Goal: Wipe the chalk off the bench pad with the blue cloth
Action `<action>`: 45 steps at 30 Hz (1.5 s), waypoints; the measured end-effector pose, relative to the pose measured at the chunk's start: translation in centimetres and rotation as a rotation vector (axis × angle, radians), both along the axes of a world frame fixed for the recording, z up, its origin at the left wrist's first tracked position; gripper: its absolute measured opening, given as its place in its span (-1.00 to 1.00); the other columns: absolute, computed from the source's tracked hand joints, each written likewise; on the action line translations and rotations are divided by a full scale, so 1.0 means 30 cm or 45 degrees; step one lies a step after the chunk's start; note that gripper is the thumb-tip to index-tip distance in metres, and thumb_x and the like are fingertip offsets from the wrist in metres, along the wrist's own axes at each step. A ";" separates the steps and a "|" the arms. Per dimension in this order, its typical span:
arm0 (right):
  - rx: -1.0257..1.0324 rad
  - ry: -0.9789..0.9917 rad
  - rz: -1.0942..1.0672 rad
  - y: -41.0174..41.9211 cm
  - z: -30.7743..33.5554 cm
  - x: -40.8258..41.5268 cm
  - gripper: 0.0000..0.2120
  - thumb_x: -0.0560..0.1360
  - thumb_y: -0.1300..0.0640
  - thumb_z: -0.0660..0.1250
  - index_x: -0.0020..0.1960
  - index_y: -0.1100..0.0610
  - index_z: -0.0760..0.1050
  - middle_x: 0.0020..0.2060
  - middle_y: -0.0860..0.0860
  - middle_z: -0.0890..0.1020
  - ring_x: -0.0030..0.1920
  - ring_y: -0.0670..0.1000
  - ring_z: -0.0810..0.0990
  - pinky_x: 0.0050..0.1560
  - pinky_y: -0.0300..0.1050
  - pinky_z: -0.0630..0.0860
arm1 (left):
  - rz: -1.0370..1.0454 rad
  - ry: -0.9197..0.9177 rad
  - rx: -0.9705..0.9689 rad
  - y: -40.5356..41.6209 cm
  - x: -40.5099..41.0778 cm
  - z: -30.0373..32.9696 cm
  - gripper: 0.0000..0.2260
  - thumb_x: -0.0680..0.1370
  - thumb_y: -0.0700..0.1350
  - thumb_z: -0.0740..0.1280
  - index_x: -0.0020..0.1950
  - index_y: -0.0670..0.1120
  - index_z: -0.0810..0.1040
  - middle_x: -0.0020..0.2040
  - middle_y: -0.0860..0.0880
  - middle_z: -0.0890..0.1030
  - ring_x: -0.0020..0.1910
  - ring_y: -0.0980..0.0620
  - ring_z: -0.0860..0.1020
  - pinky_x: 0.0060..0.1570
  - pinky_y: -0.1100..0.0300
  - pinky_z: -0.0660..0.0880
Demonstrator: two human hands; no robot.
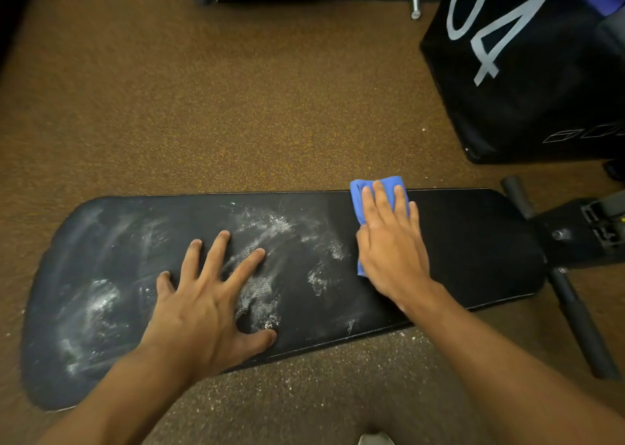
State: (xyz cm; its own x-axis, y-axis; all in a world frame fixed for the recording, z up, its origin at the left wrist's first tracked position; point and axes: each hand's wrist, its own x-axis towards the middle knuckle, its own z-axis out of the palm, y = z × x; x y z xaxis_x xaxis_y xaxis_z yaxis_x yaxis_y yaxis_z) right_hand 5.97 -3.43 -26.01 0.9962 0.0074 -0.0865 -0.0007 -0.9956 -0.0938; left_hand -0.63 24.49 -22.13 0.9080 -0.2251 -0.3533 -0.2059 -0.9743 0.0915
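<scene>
bench pad (473,241): one blue cloth (378,191) under right hand (392,252), chalk (267,228) perhaps four patches.

Left hand (206,304): flat, palm down, fingers straight and splayed wide, thumb out to the side. Right hand (392,241): flat, palm down, fingers straight and together. Both forearms extended forward.

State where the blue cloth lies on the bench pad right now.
In the head view, the blue cloth lies flat under the right hand, on the far edge of the bench pad, right of the chalk.
</scene>
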 end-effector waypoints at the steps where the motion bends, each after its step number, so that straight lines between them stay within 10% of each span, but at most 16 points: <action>1: 0.005 -0.015 0.014 0.025 -0.001 -0.013 -0.36 0.56 0.01 -0.12 0.62 0.15 0.10 0.61 0.09 0.16 0.61 0.23 0.01 0.56 0.25 0.03 | 0.002 -0.002 0.003 0.000 0.000 -0.001 0.01 0.20 0.63 0.08 0.58 0.31 -0.12 0.64 -0.04 -0.14 0.60 -0.23 -0.07 0.37 -0.34 0.29; 7: 0.010 0.072 0.398 -0.041 0.016 -0.213 -0.41 0.62 0.05 -0.05 0.64 0.10 0.00 0.63 0.02 0.03 0.63 0.10 -0.14 0.59 0.18 0.00 | 0.007 -0.001 0.002 0.007 0.005 -0.002 0.01 0.20 0.64 0.09 0.59 0.30 -0.02 0.65 -0.07 -0.04 0.59 -0.26 0.00 0.31 -0.38 0.33; 14: 0.073 -0.019 0.012 0.081 -0.003 -0.125 -0.37 0.58 0.01 -0.12 0.63 0.12 0.06 0.62 0.06 0.11 0.62 0.19 -0.06 0.58 0.24 -0.02 | -0.005 -0.003 -0.001 0.004 -0.001 -0.014 0.01 0.21 0.64 0.08 0.58 0.31 -0.11 0.65 -0.04 -0.13 0.60 -0.25 -0.06 0.36 -0.37 0.28; 20: 0.052 0.043 0.442 0.019 0.003 -0.319 -0.41 0.64 0.04 -0.03 0.64 0.10 -0.02 0.63 0.04 0.02 0.63 0.11 -0.15 0.56 0.18 -0.03 | -0.021 0.016 0.015 0.010 0.003 0.001 0.01 0.21 0.65 0.02 0.56 0.31 -0.25 0.63 -0.04 -0.24 0.60 -0.24 -0.15 0.42 -0.33 0.22; 27: 0.043 0.004 0.081 0.074 -0.005 -0.124 -0.38 0.58 0.02 -0.13 0.63 0.14 0.06 0.62 0.08 0.11 0.62 0.20 -0.06 0.57 0.25 -0.02 | -0.024 0.004 0.012 0.004 -0.004 -0.007 0.01 0.22 0.64 0.04 0.58 0.31 -0.19 0.64 -0.05 -0.19 0.60 -0.24 -0.11 0.40 -0.34 0.24; 45: 0.048 0.071 0.487 0.028 0.008 -0.336 -0.41 0.62 0.05 -0.04 0.64 0.11 0.03 0.63 0.04 0.06 0.63 0.13 -0.11 0.58 0.22 0.01 | -0.023 0.014 0.046 0.005 0.004 0.003 0.01 0.21 0.65 0.05 0.55 0.32 -0.25 0.63 -0.04 -0.21 0.59 -0.23 -0.12 0.40 -0.31 0.25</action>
